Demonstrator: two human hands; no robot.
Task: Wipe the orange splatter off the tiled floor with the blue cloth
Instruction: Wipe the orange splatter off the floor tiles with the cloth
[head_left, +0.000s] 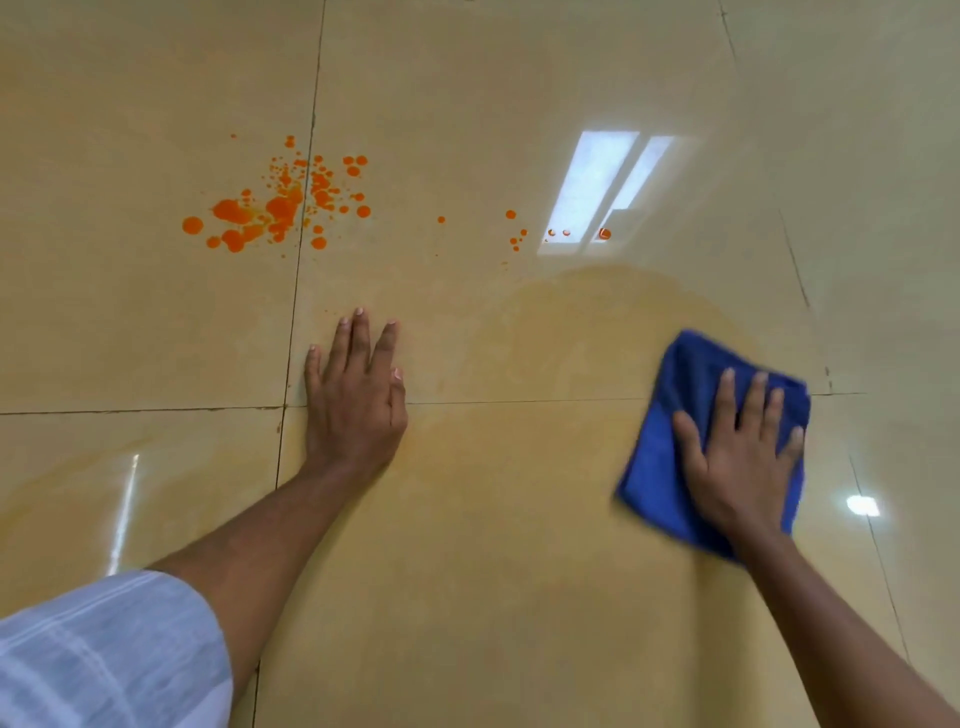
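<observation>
right grip (740, 457) flat, pressing blue cloth (670, 415) — cloth edges blurred; left grip (358, 395) flat on floor (519, 571).

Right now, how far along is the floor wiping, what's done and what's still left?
Partly done. A faint yellowish smear on the tiled floor suggests the near area has been wiped. In hand: the right hand presses flat on the blue cloth while the left hand rests on the tile. Left: the main orange splatter beyond the left hand and the scattered drops farther right look untouched.
</observation>
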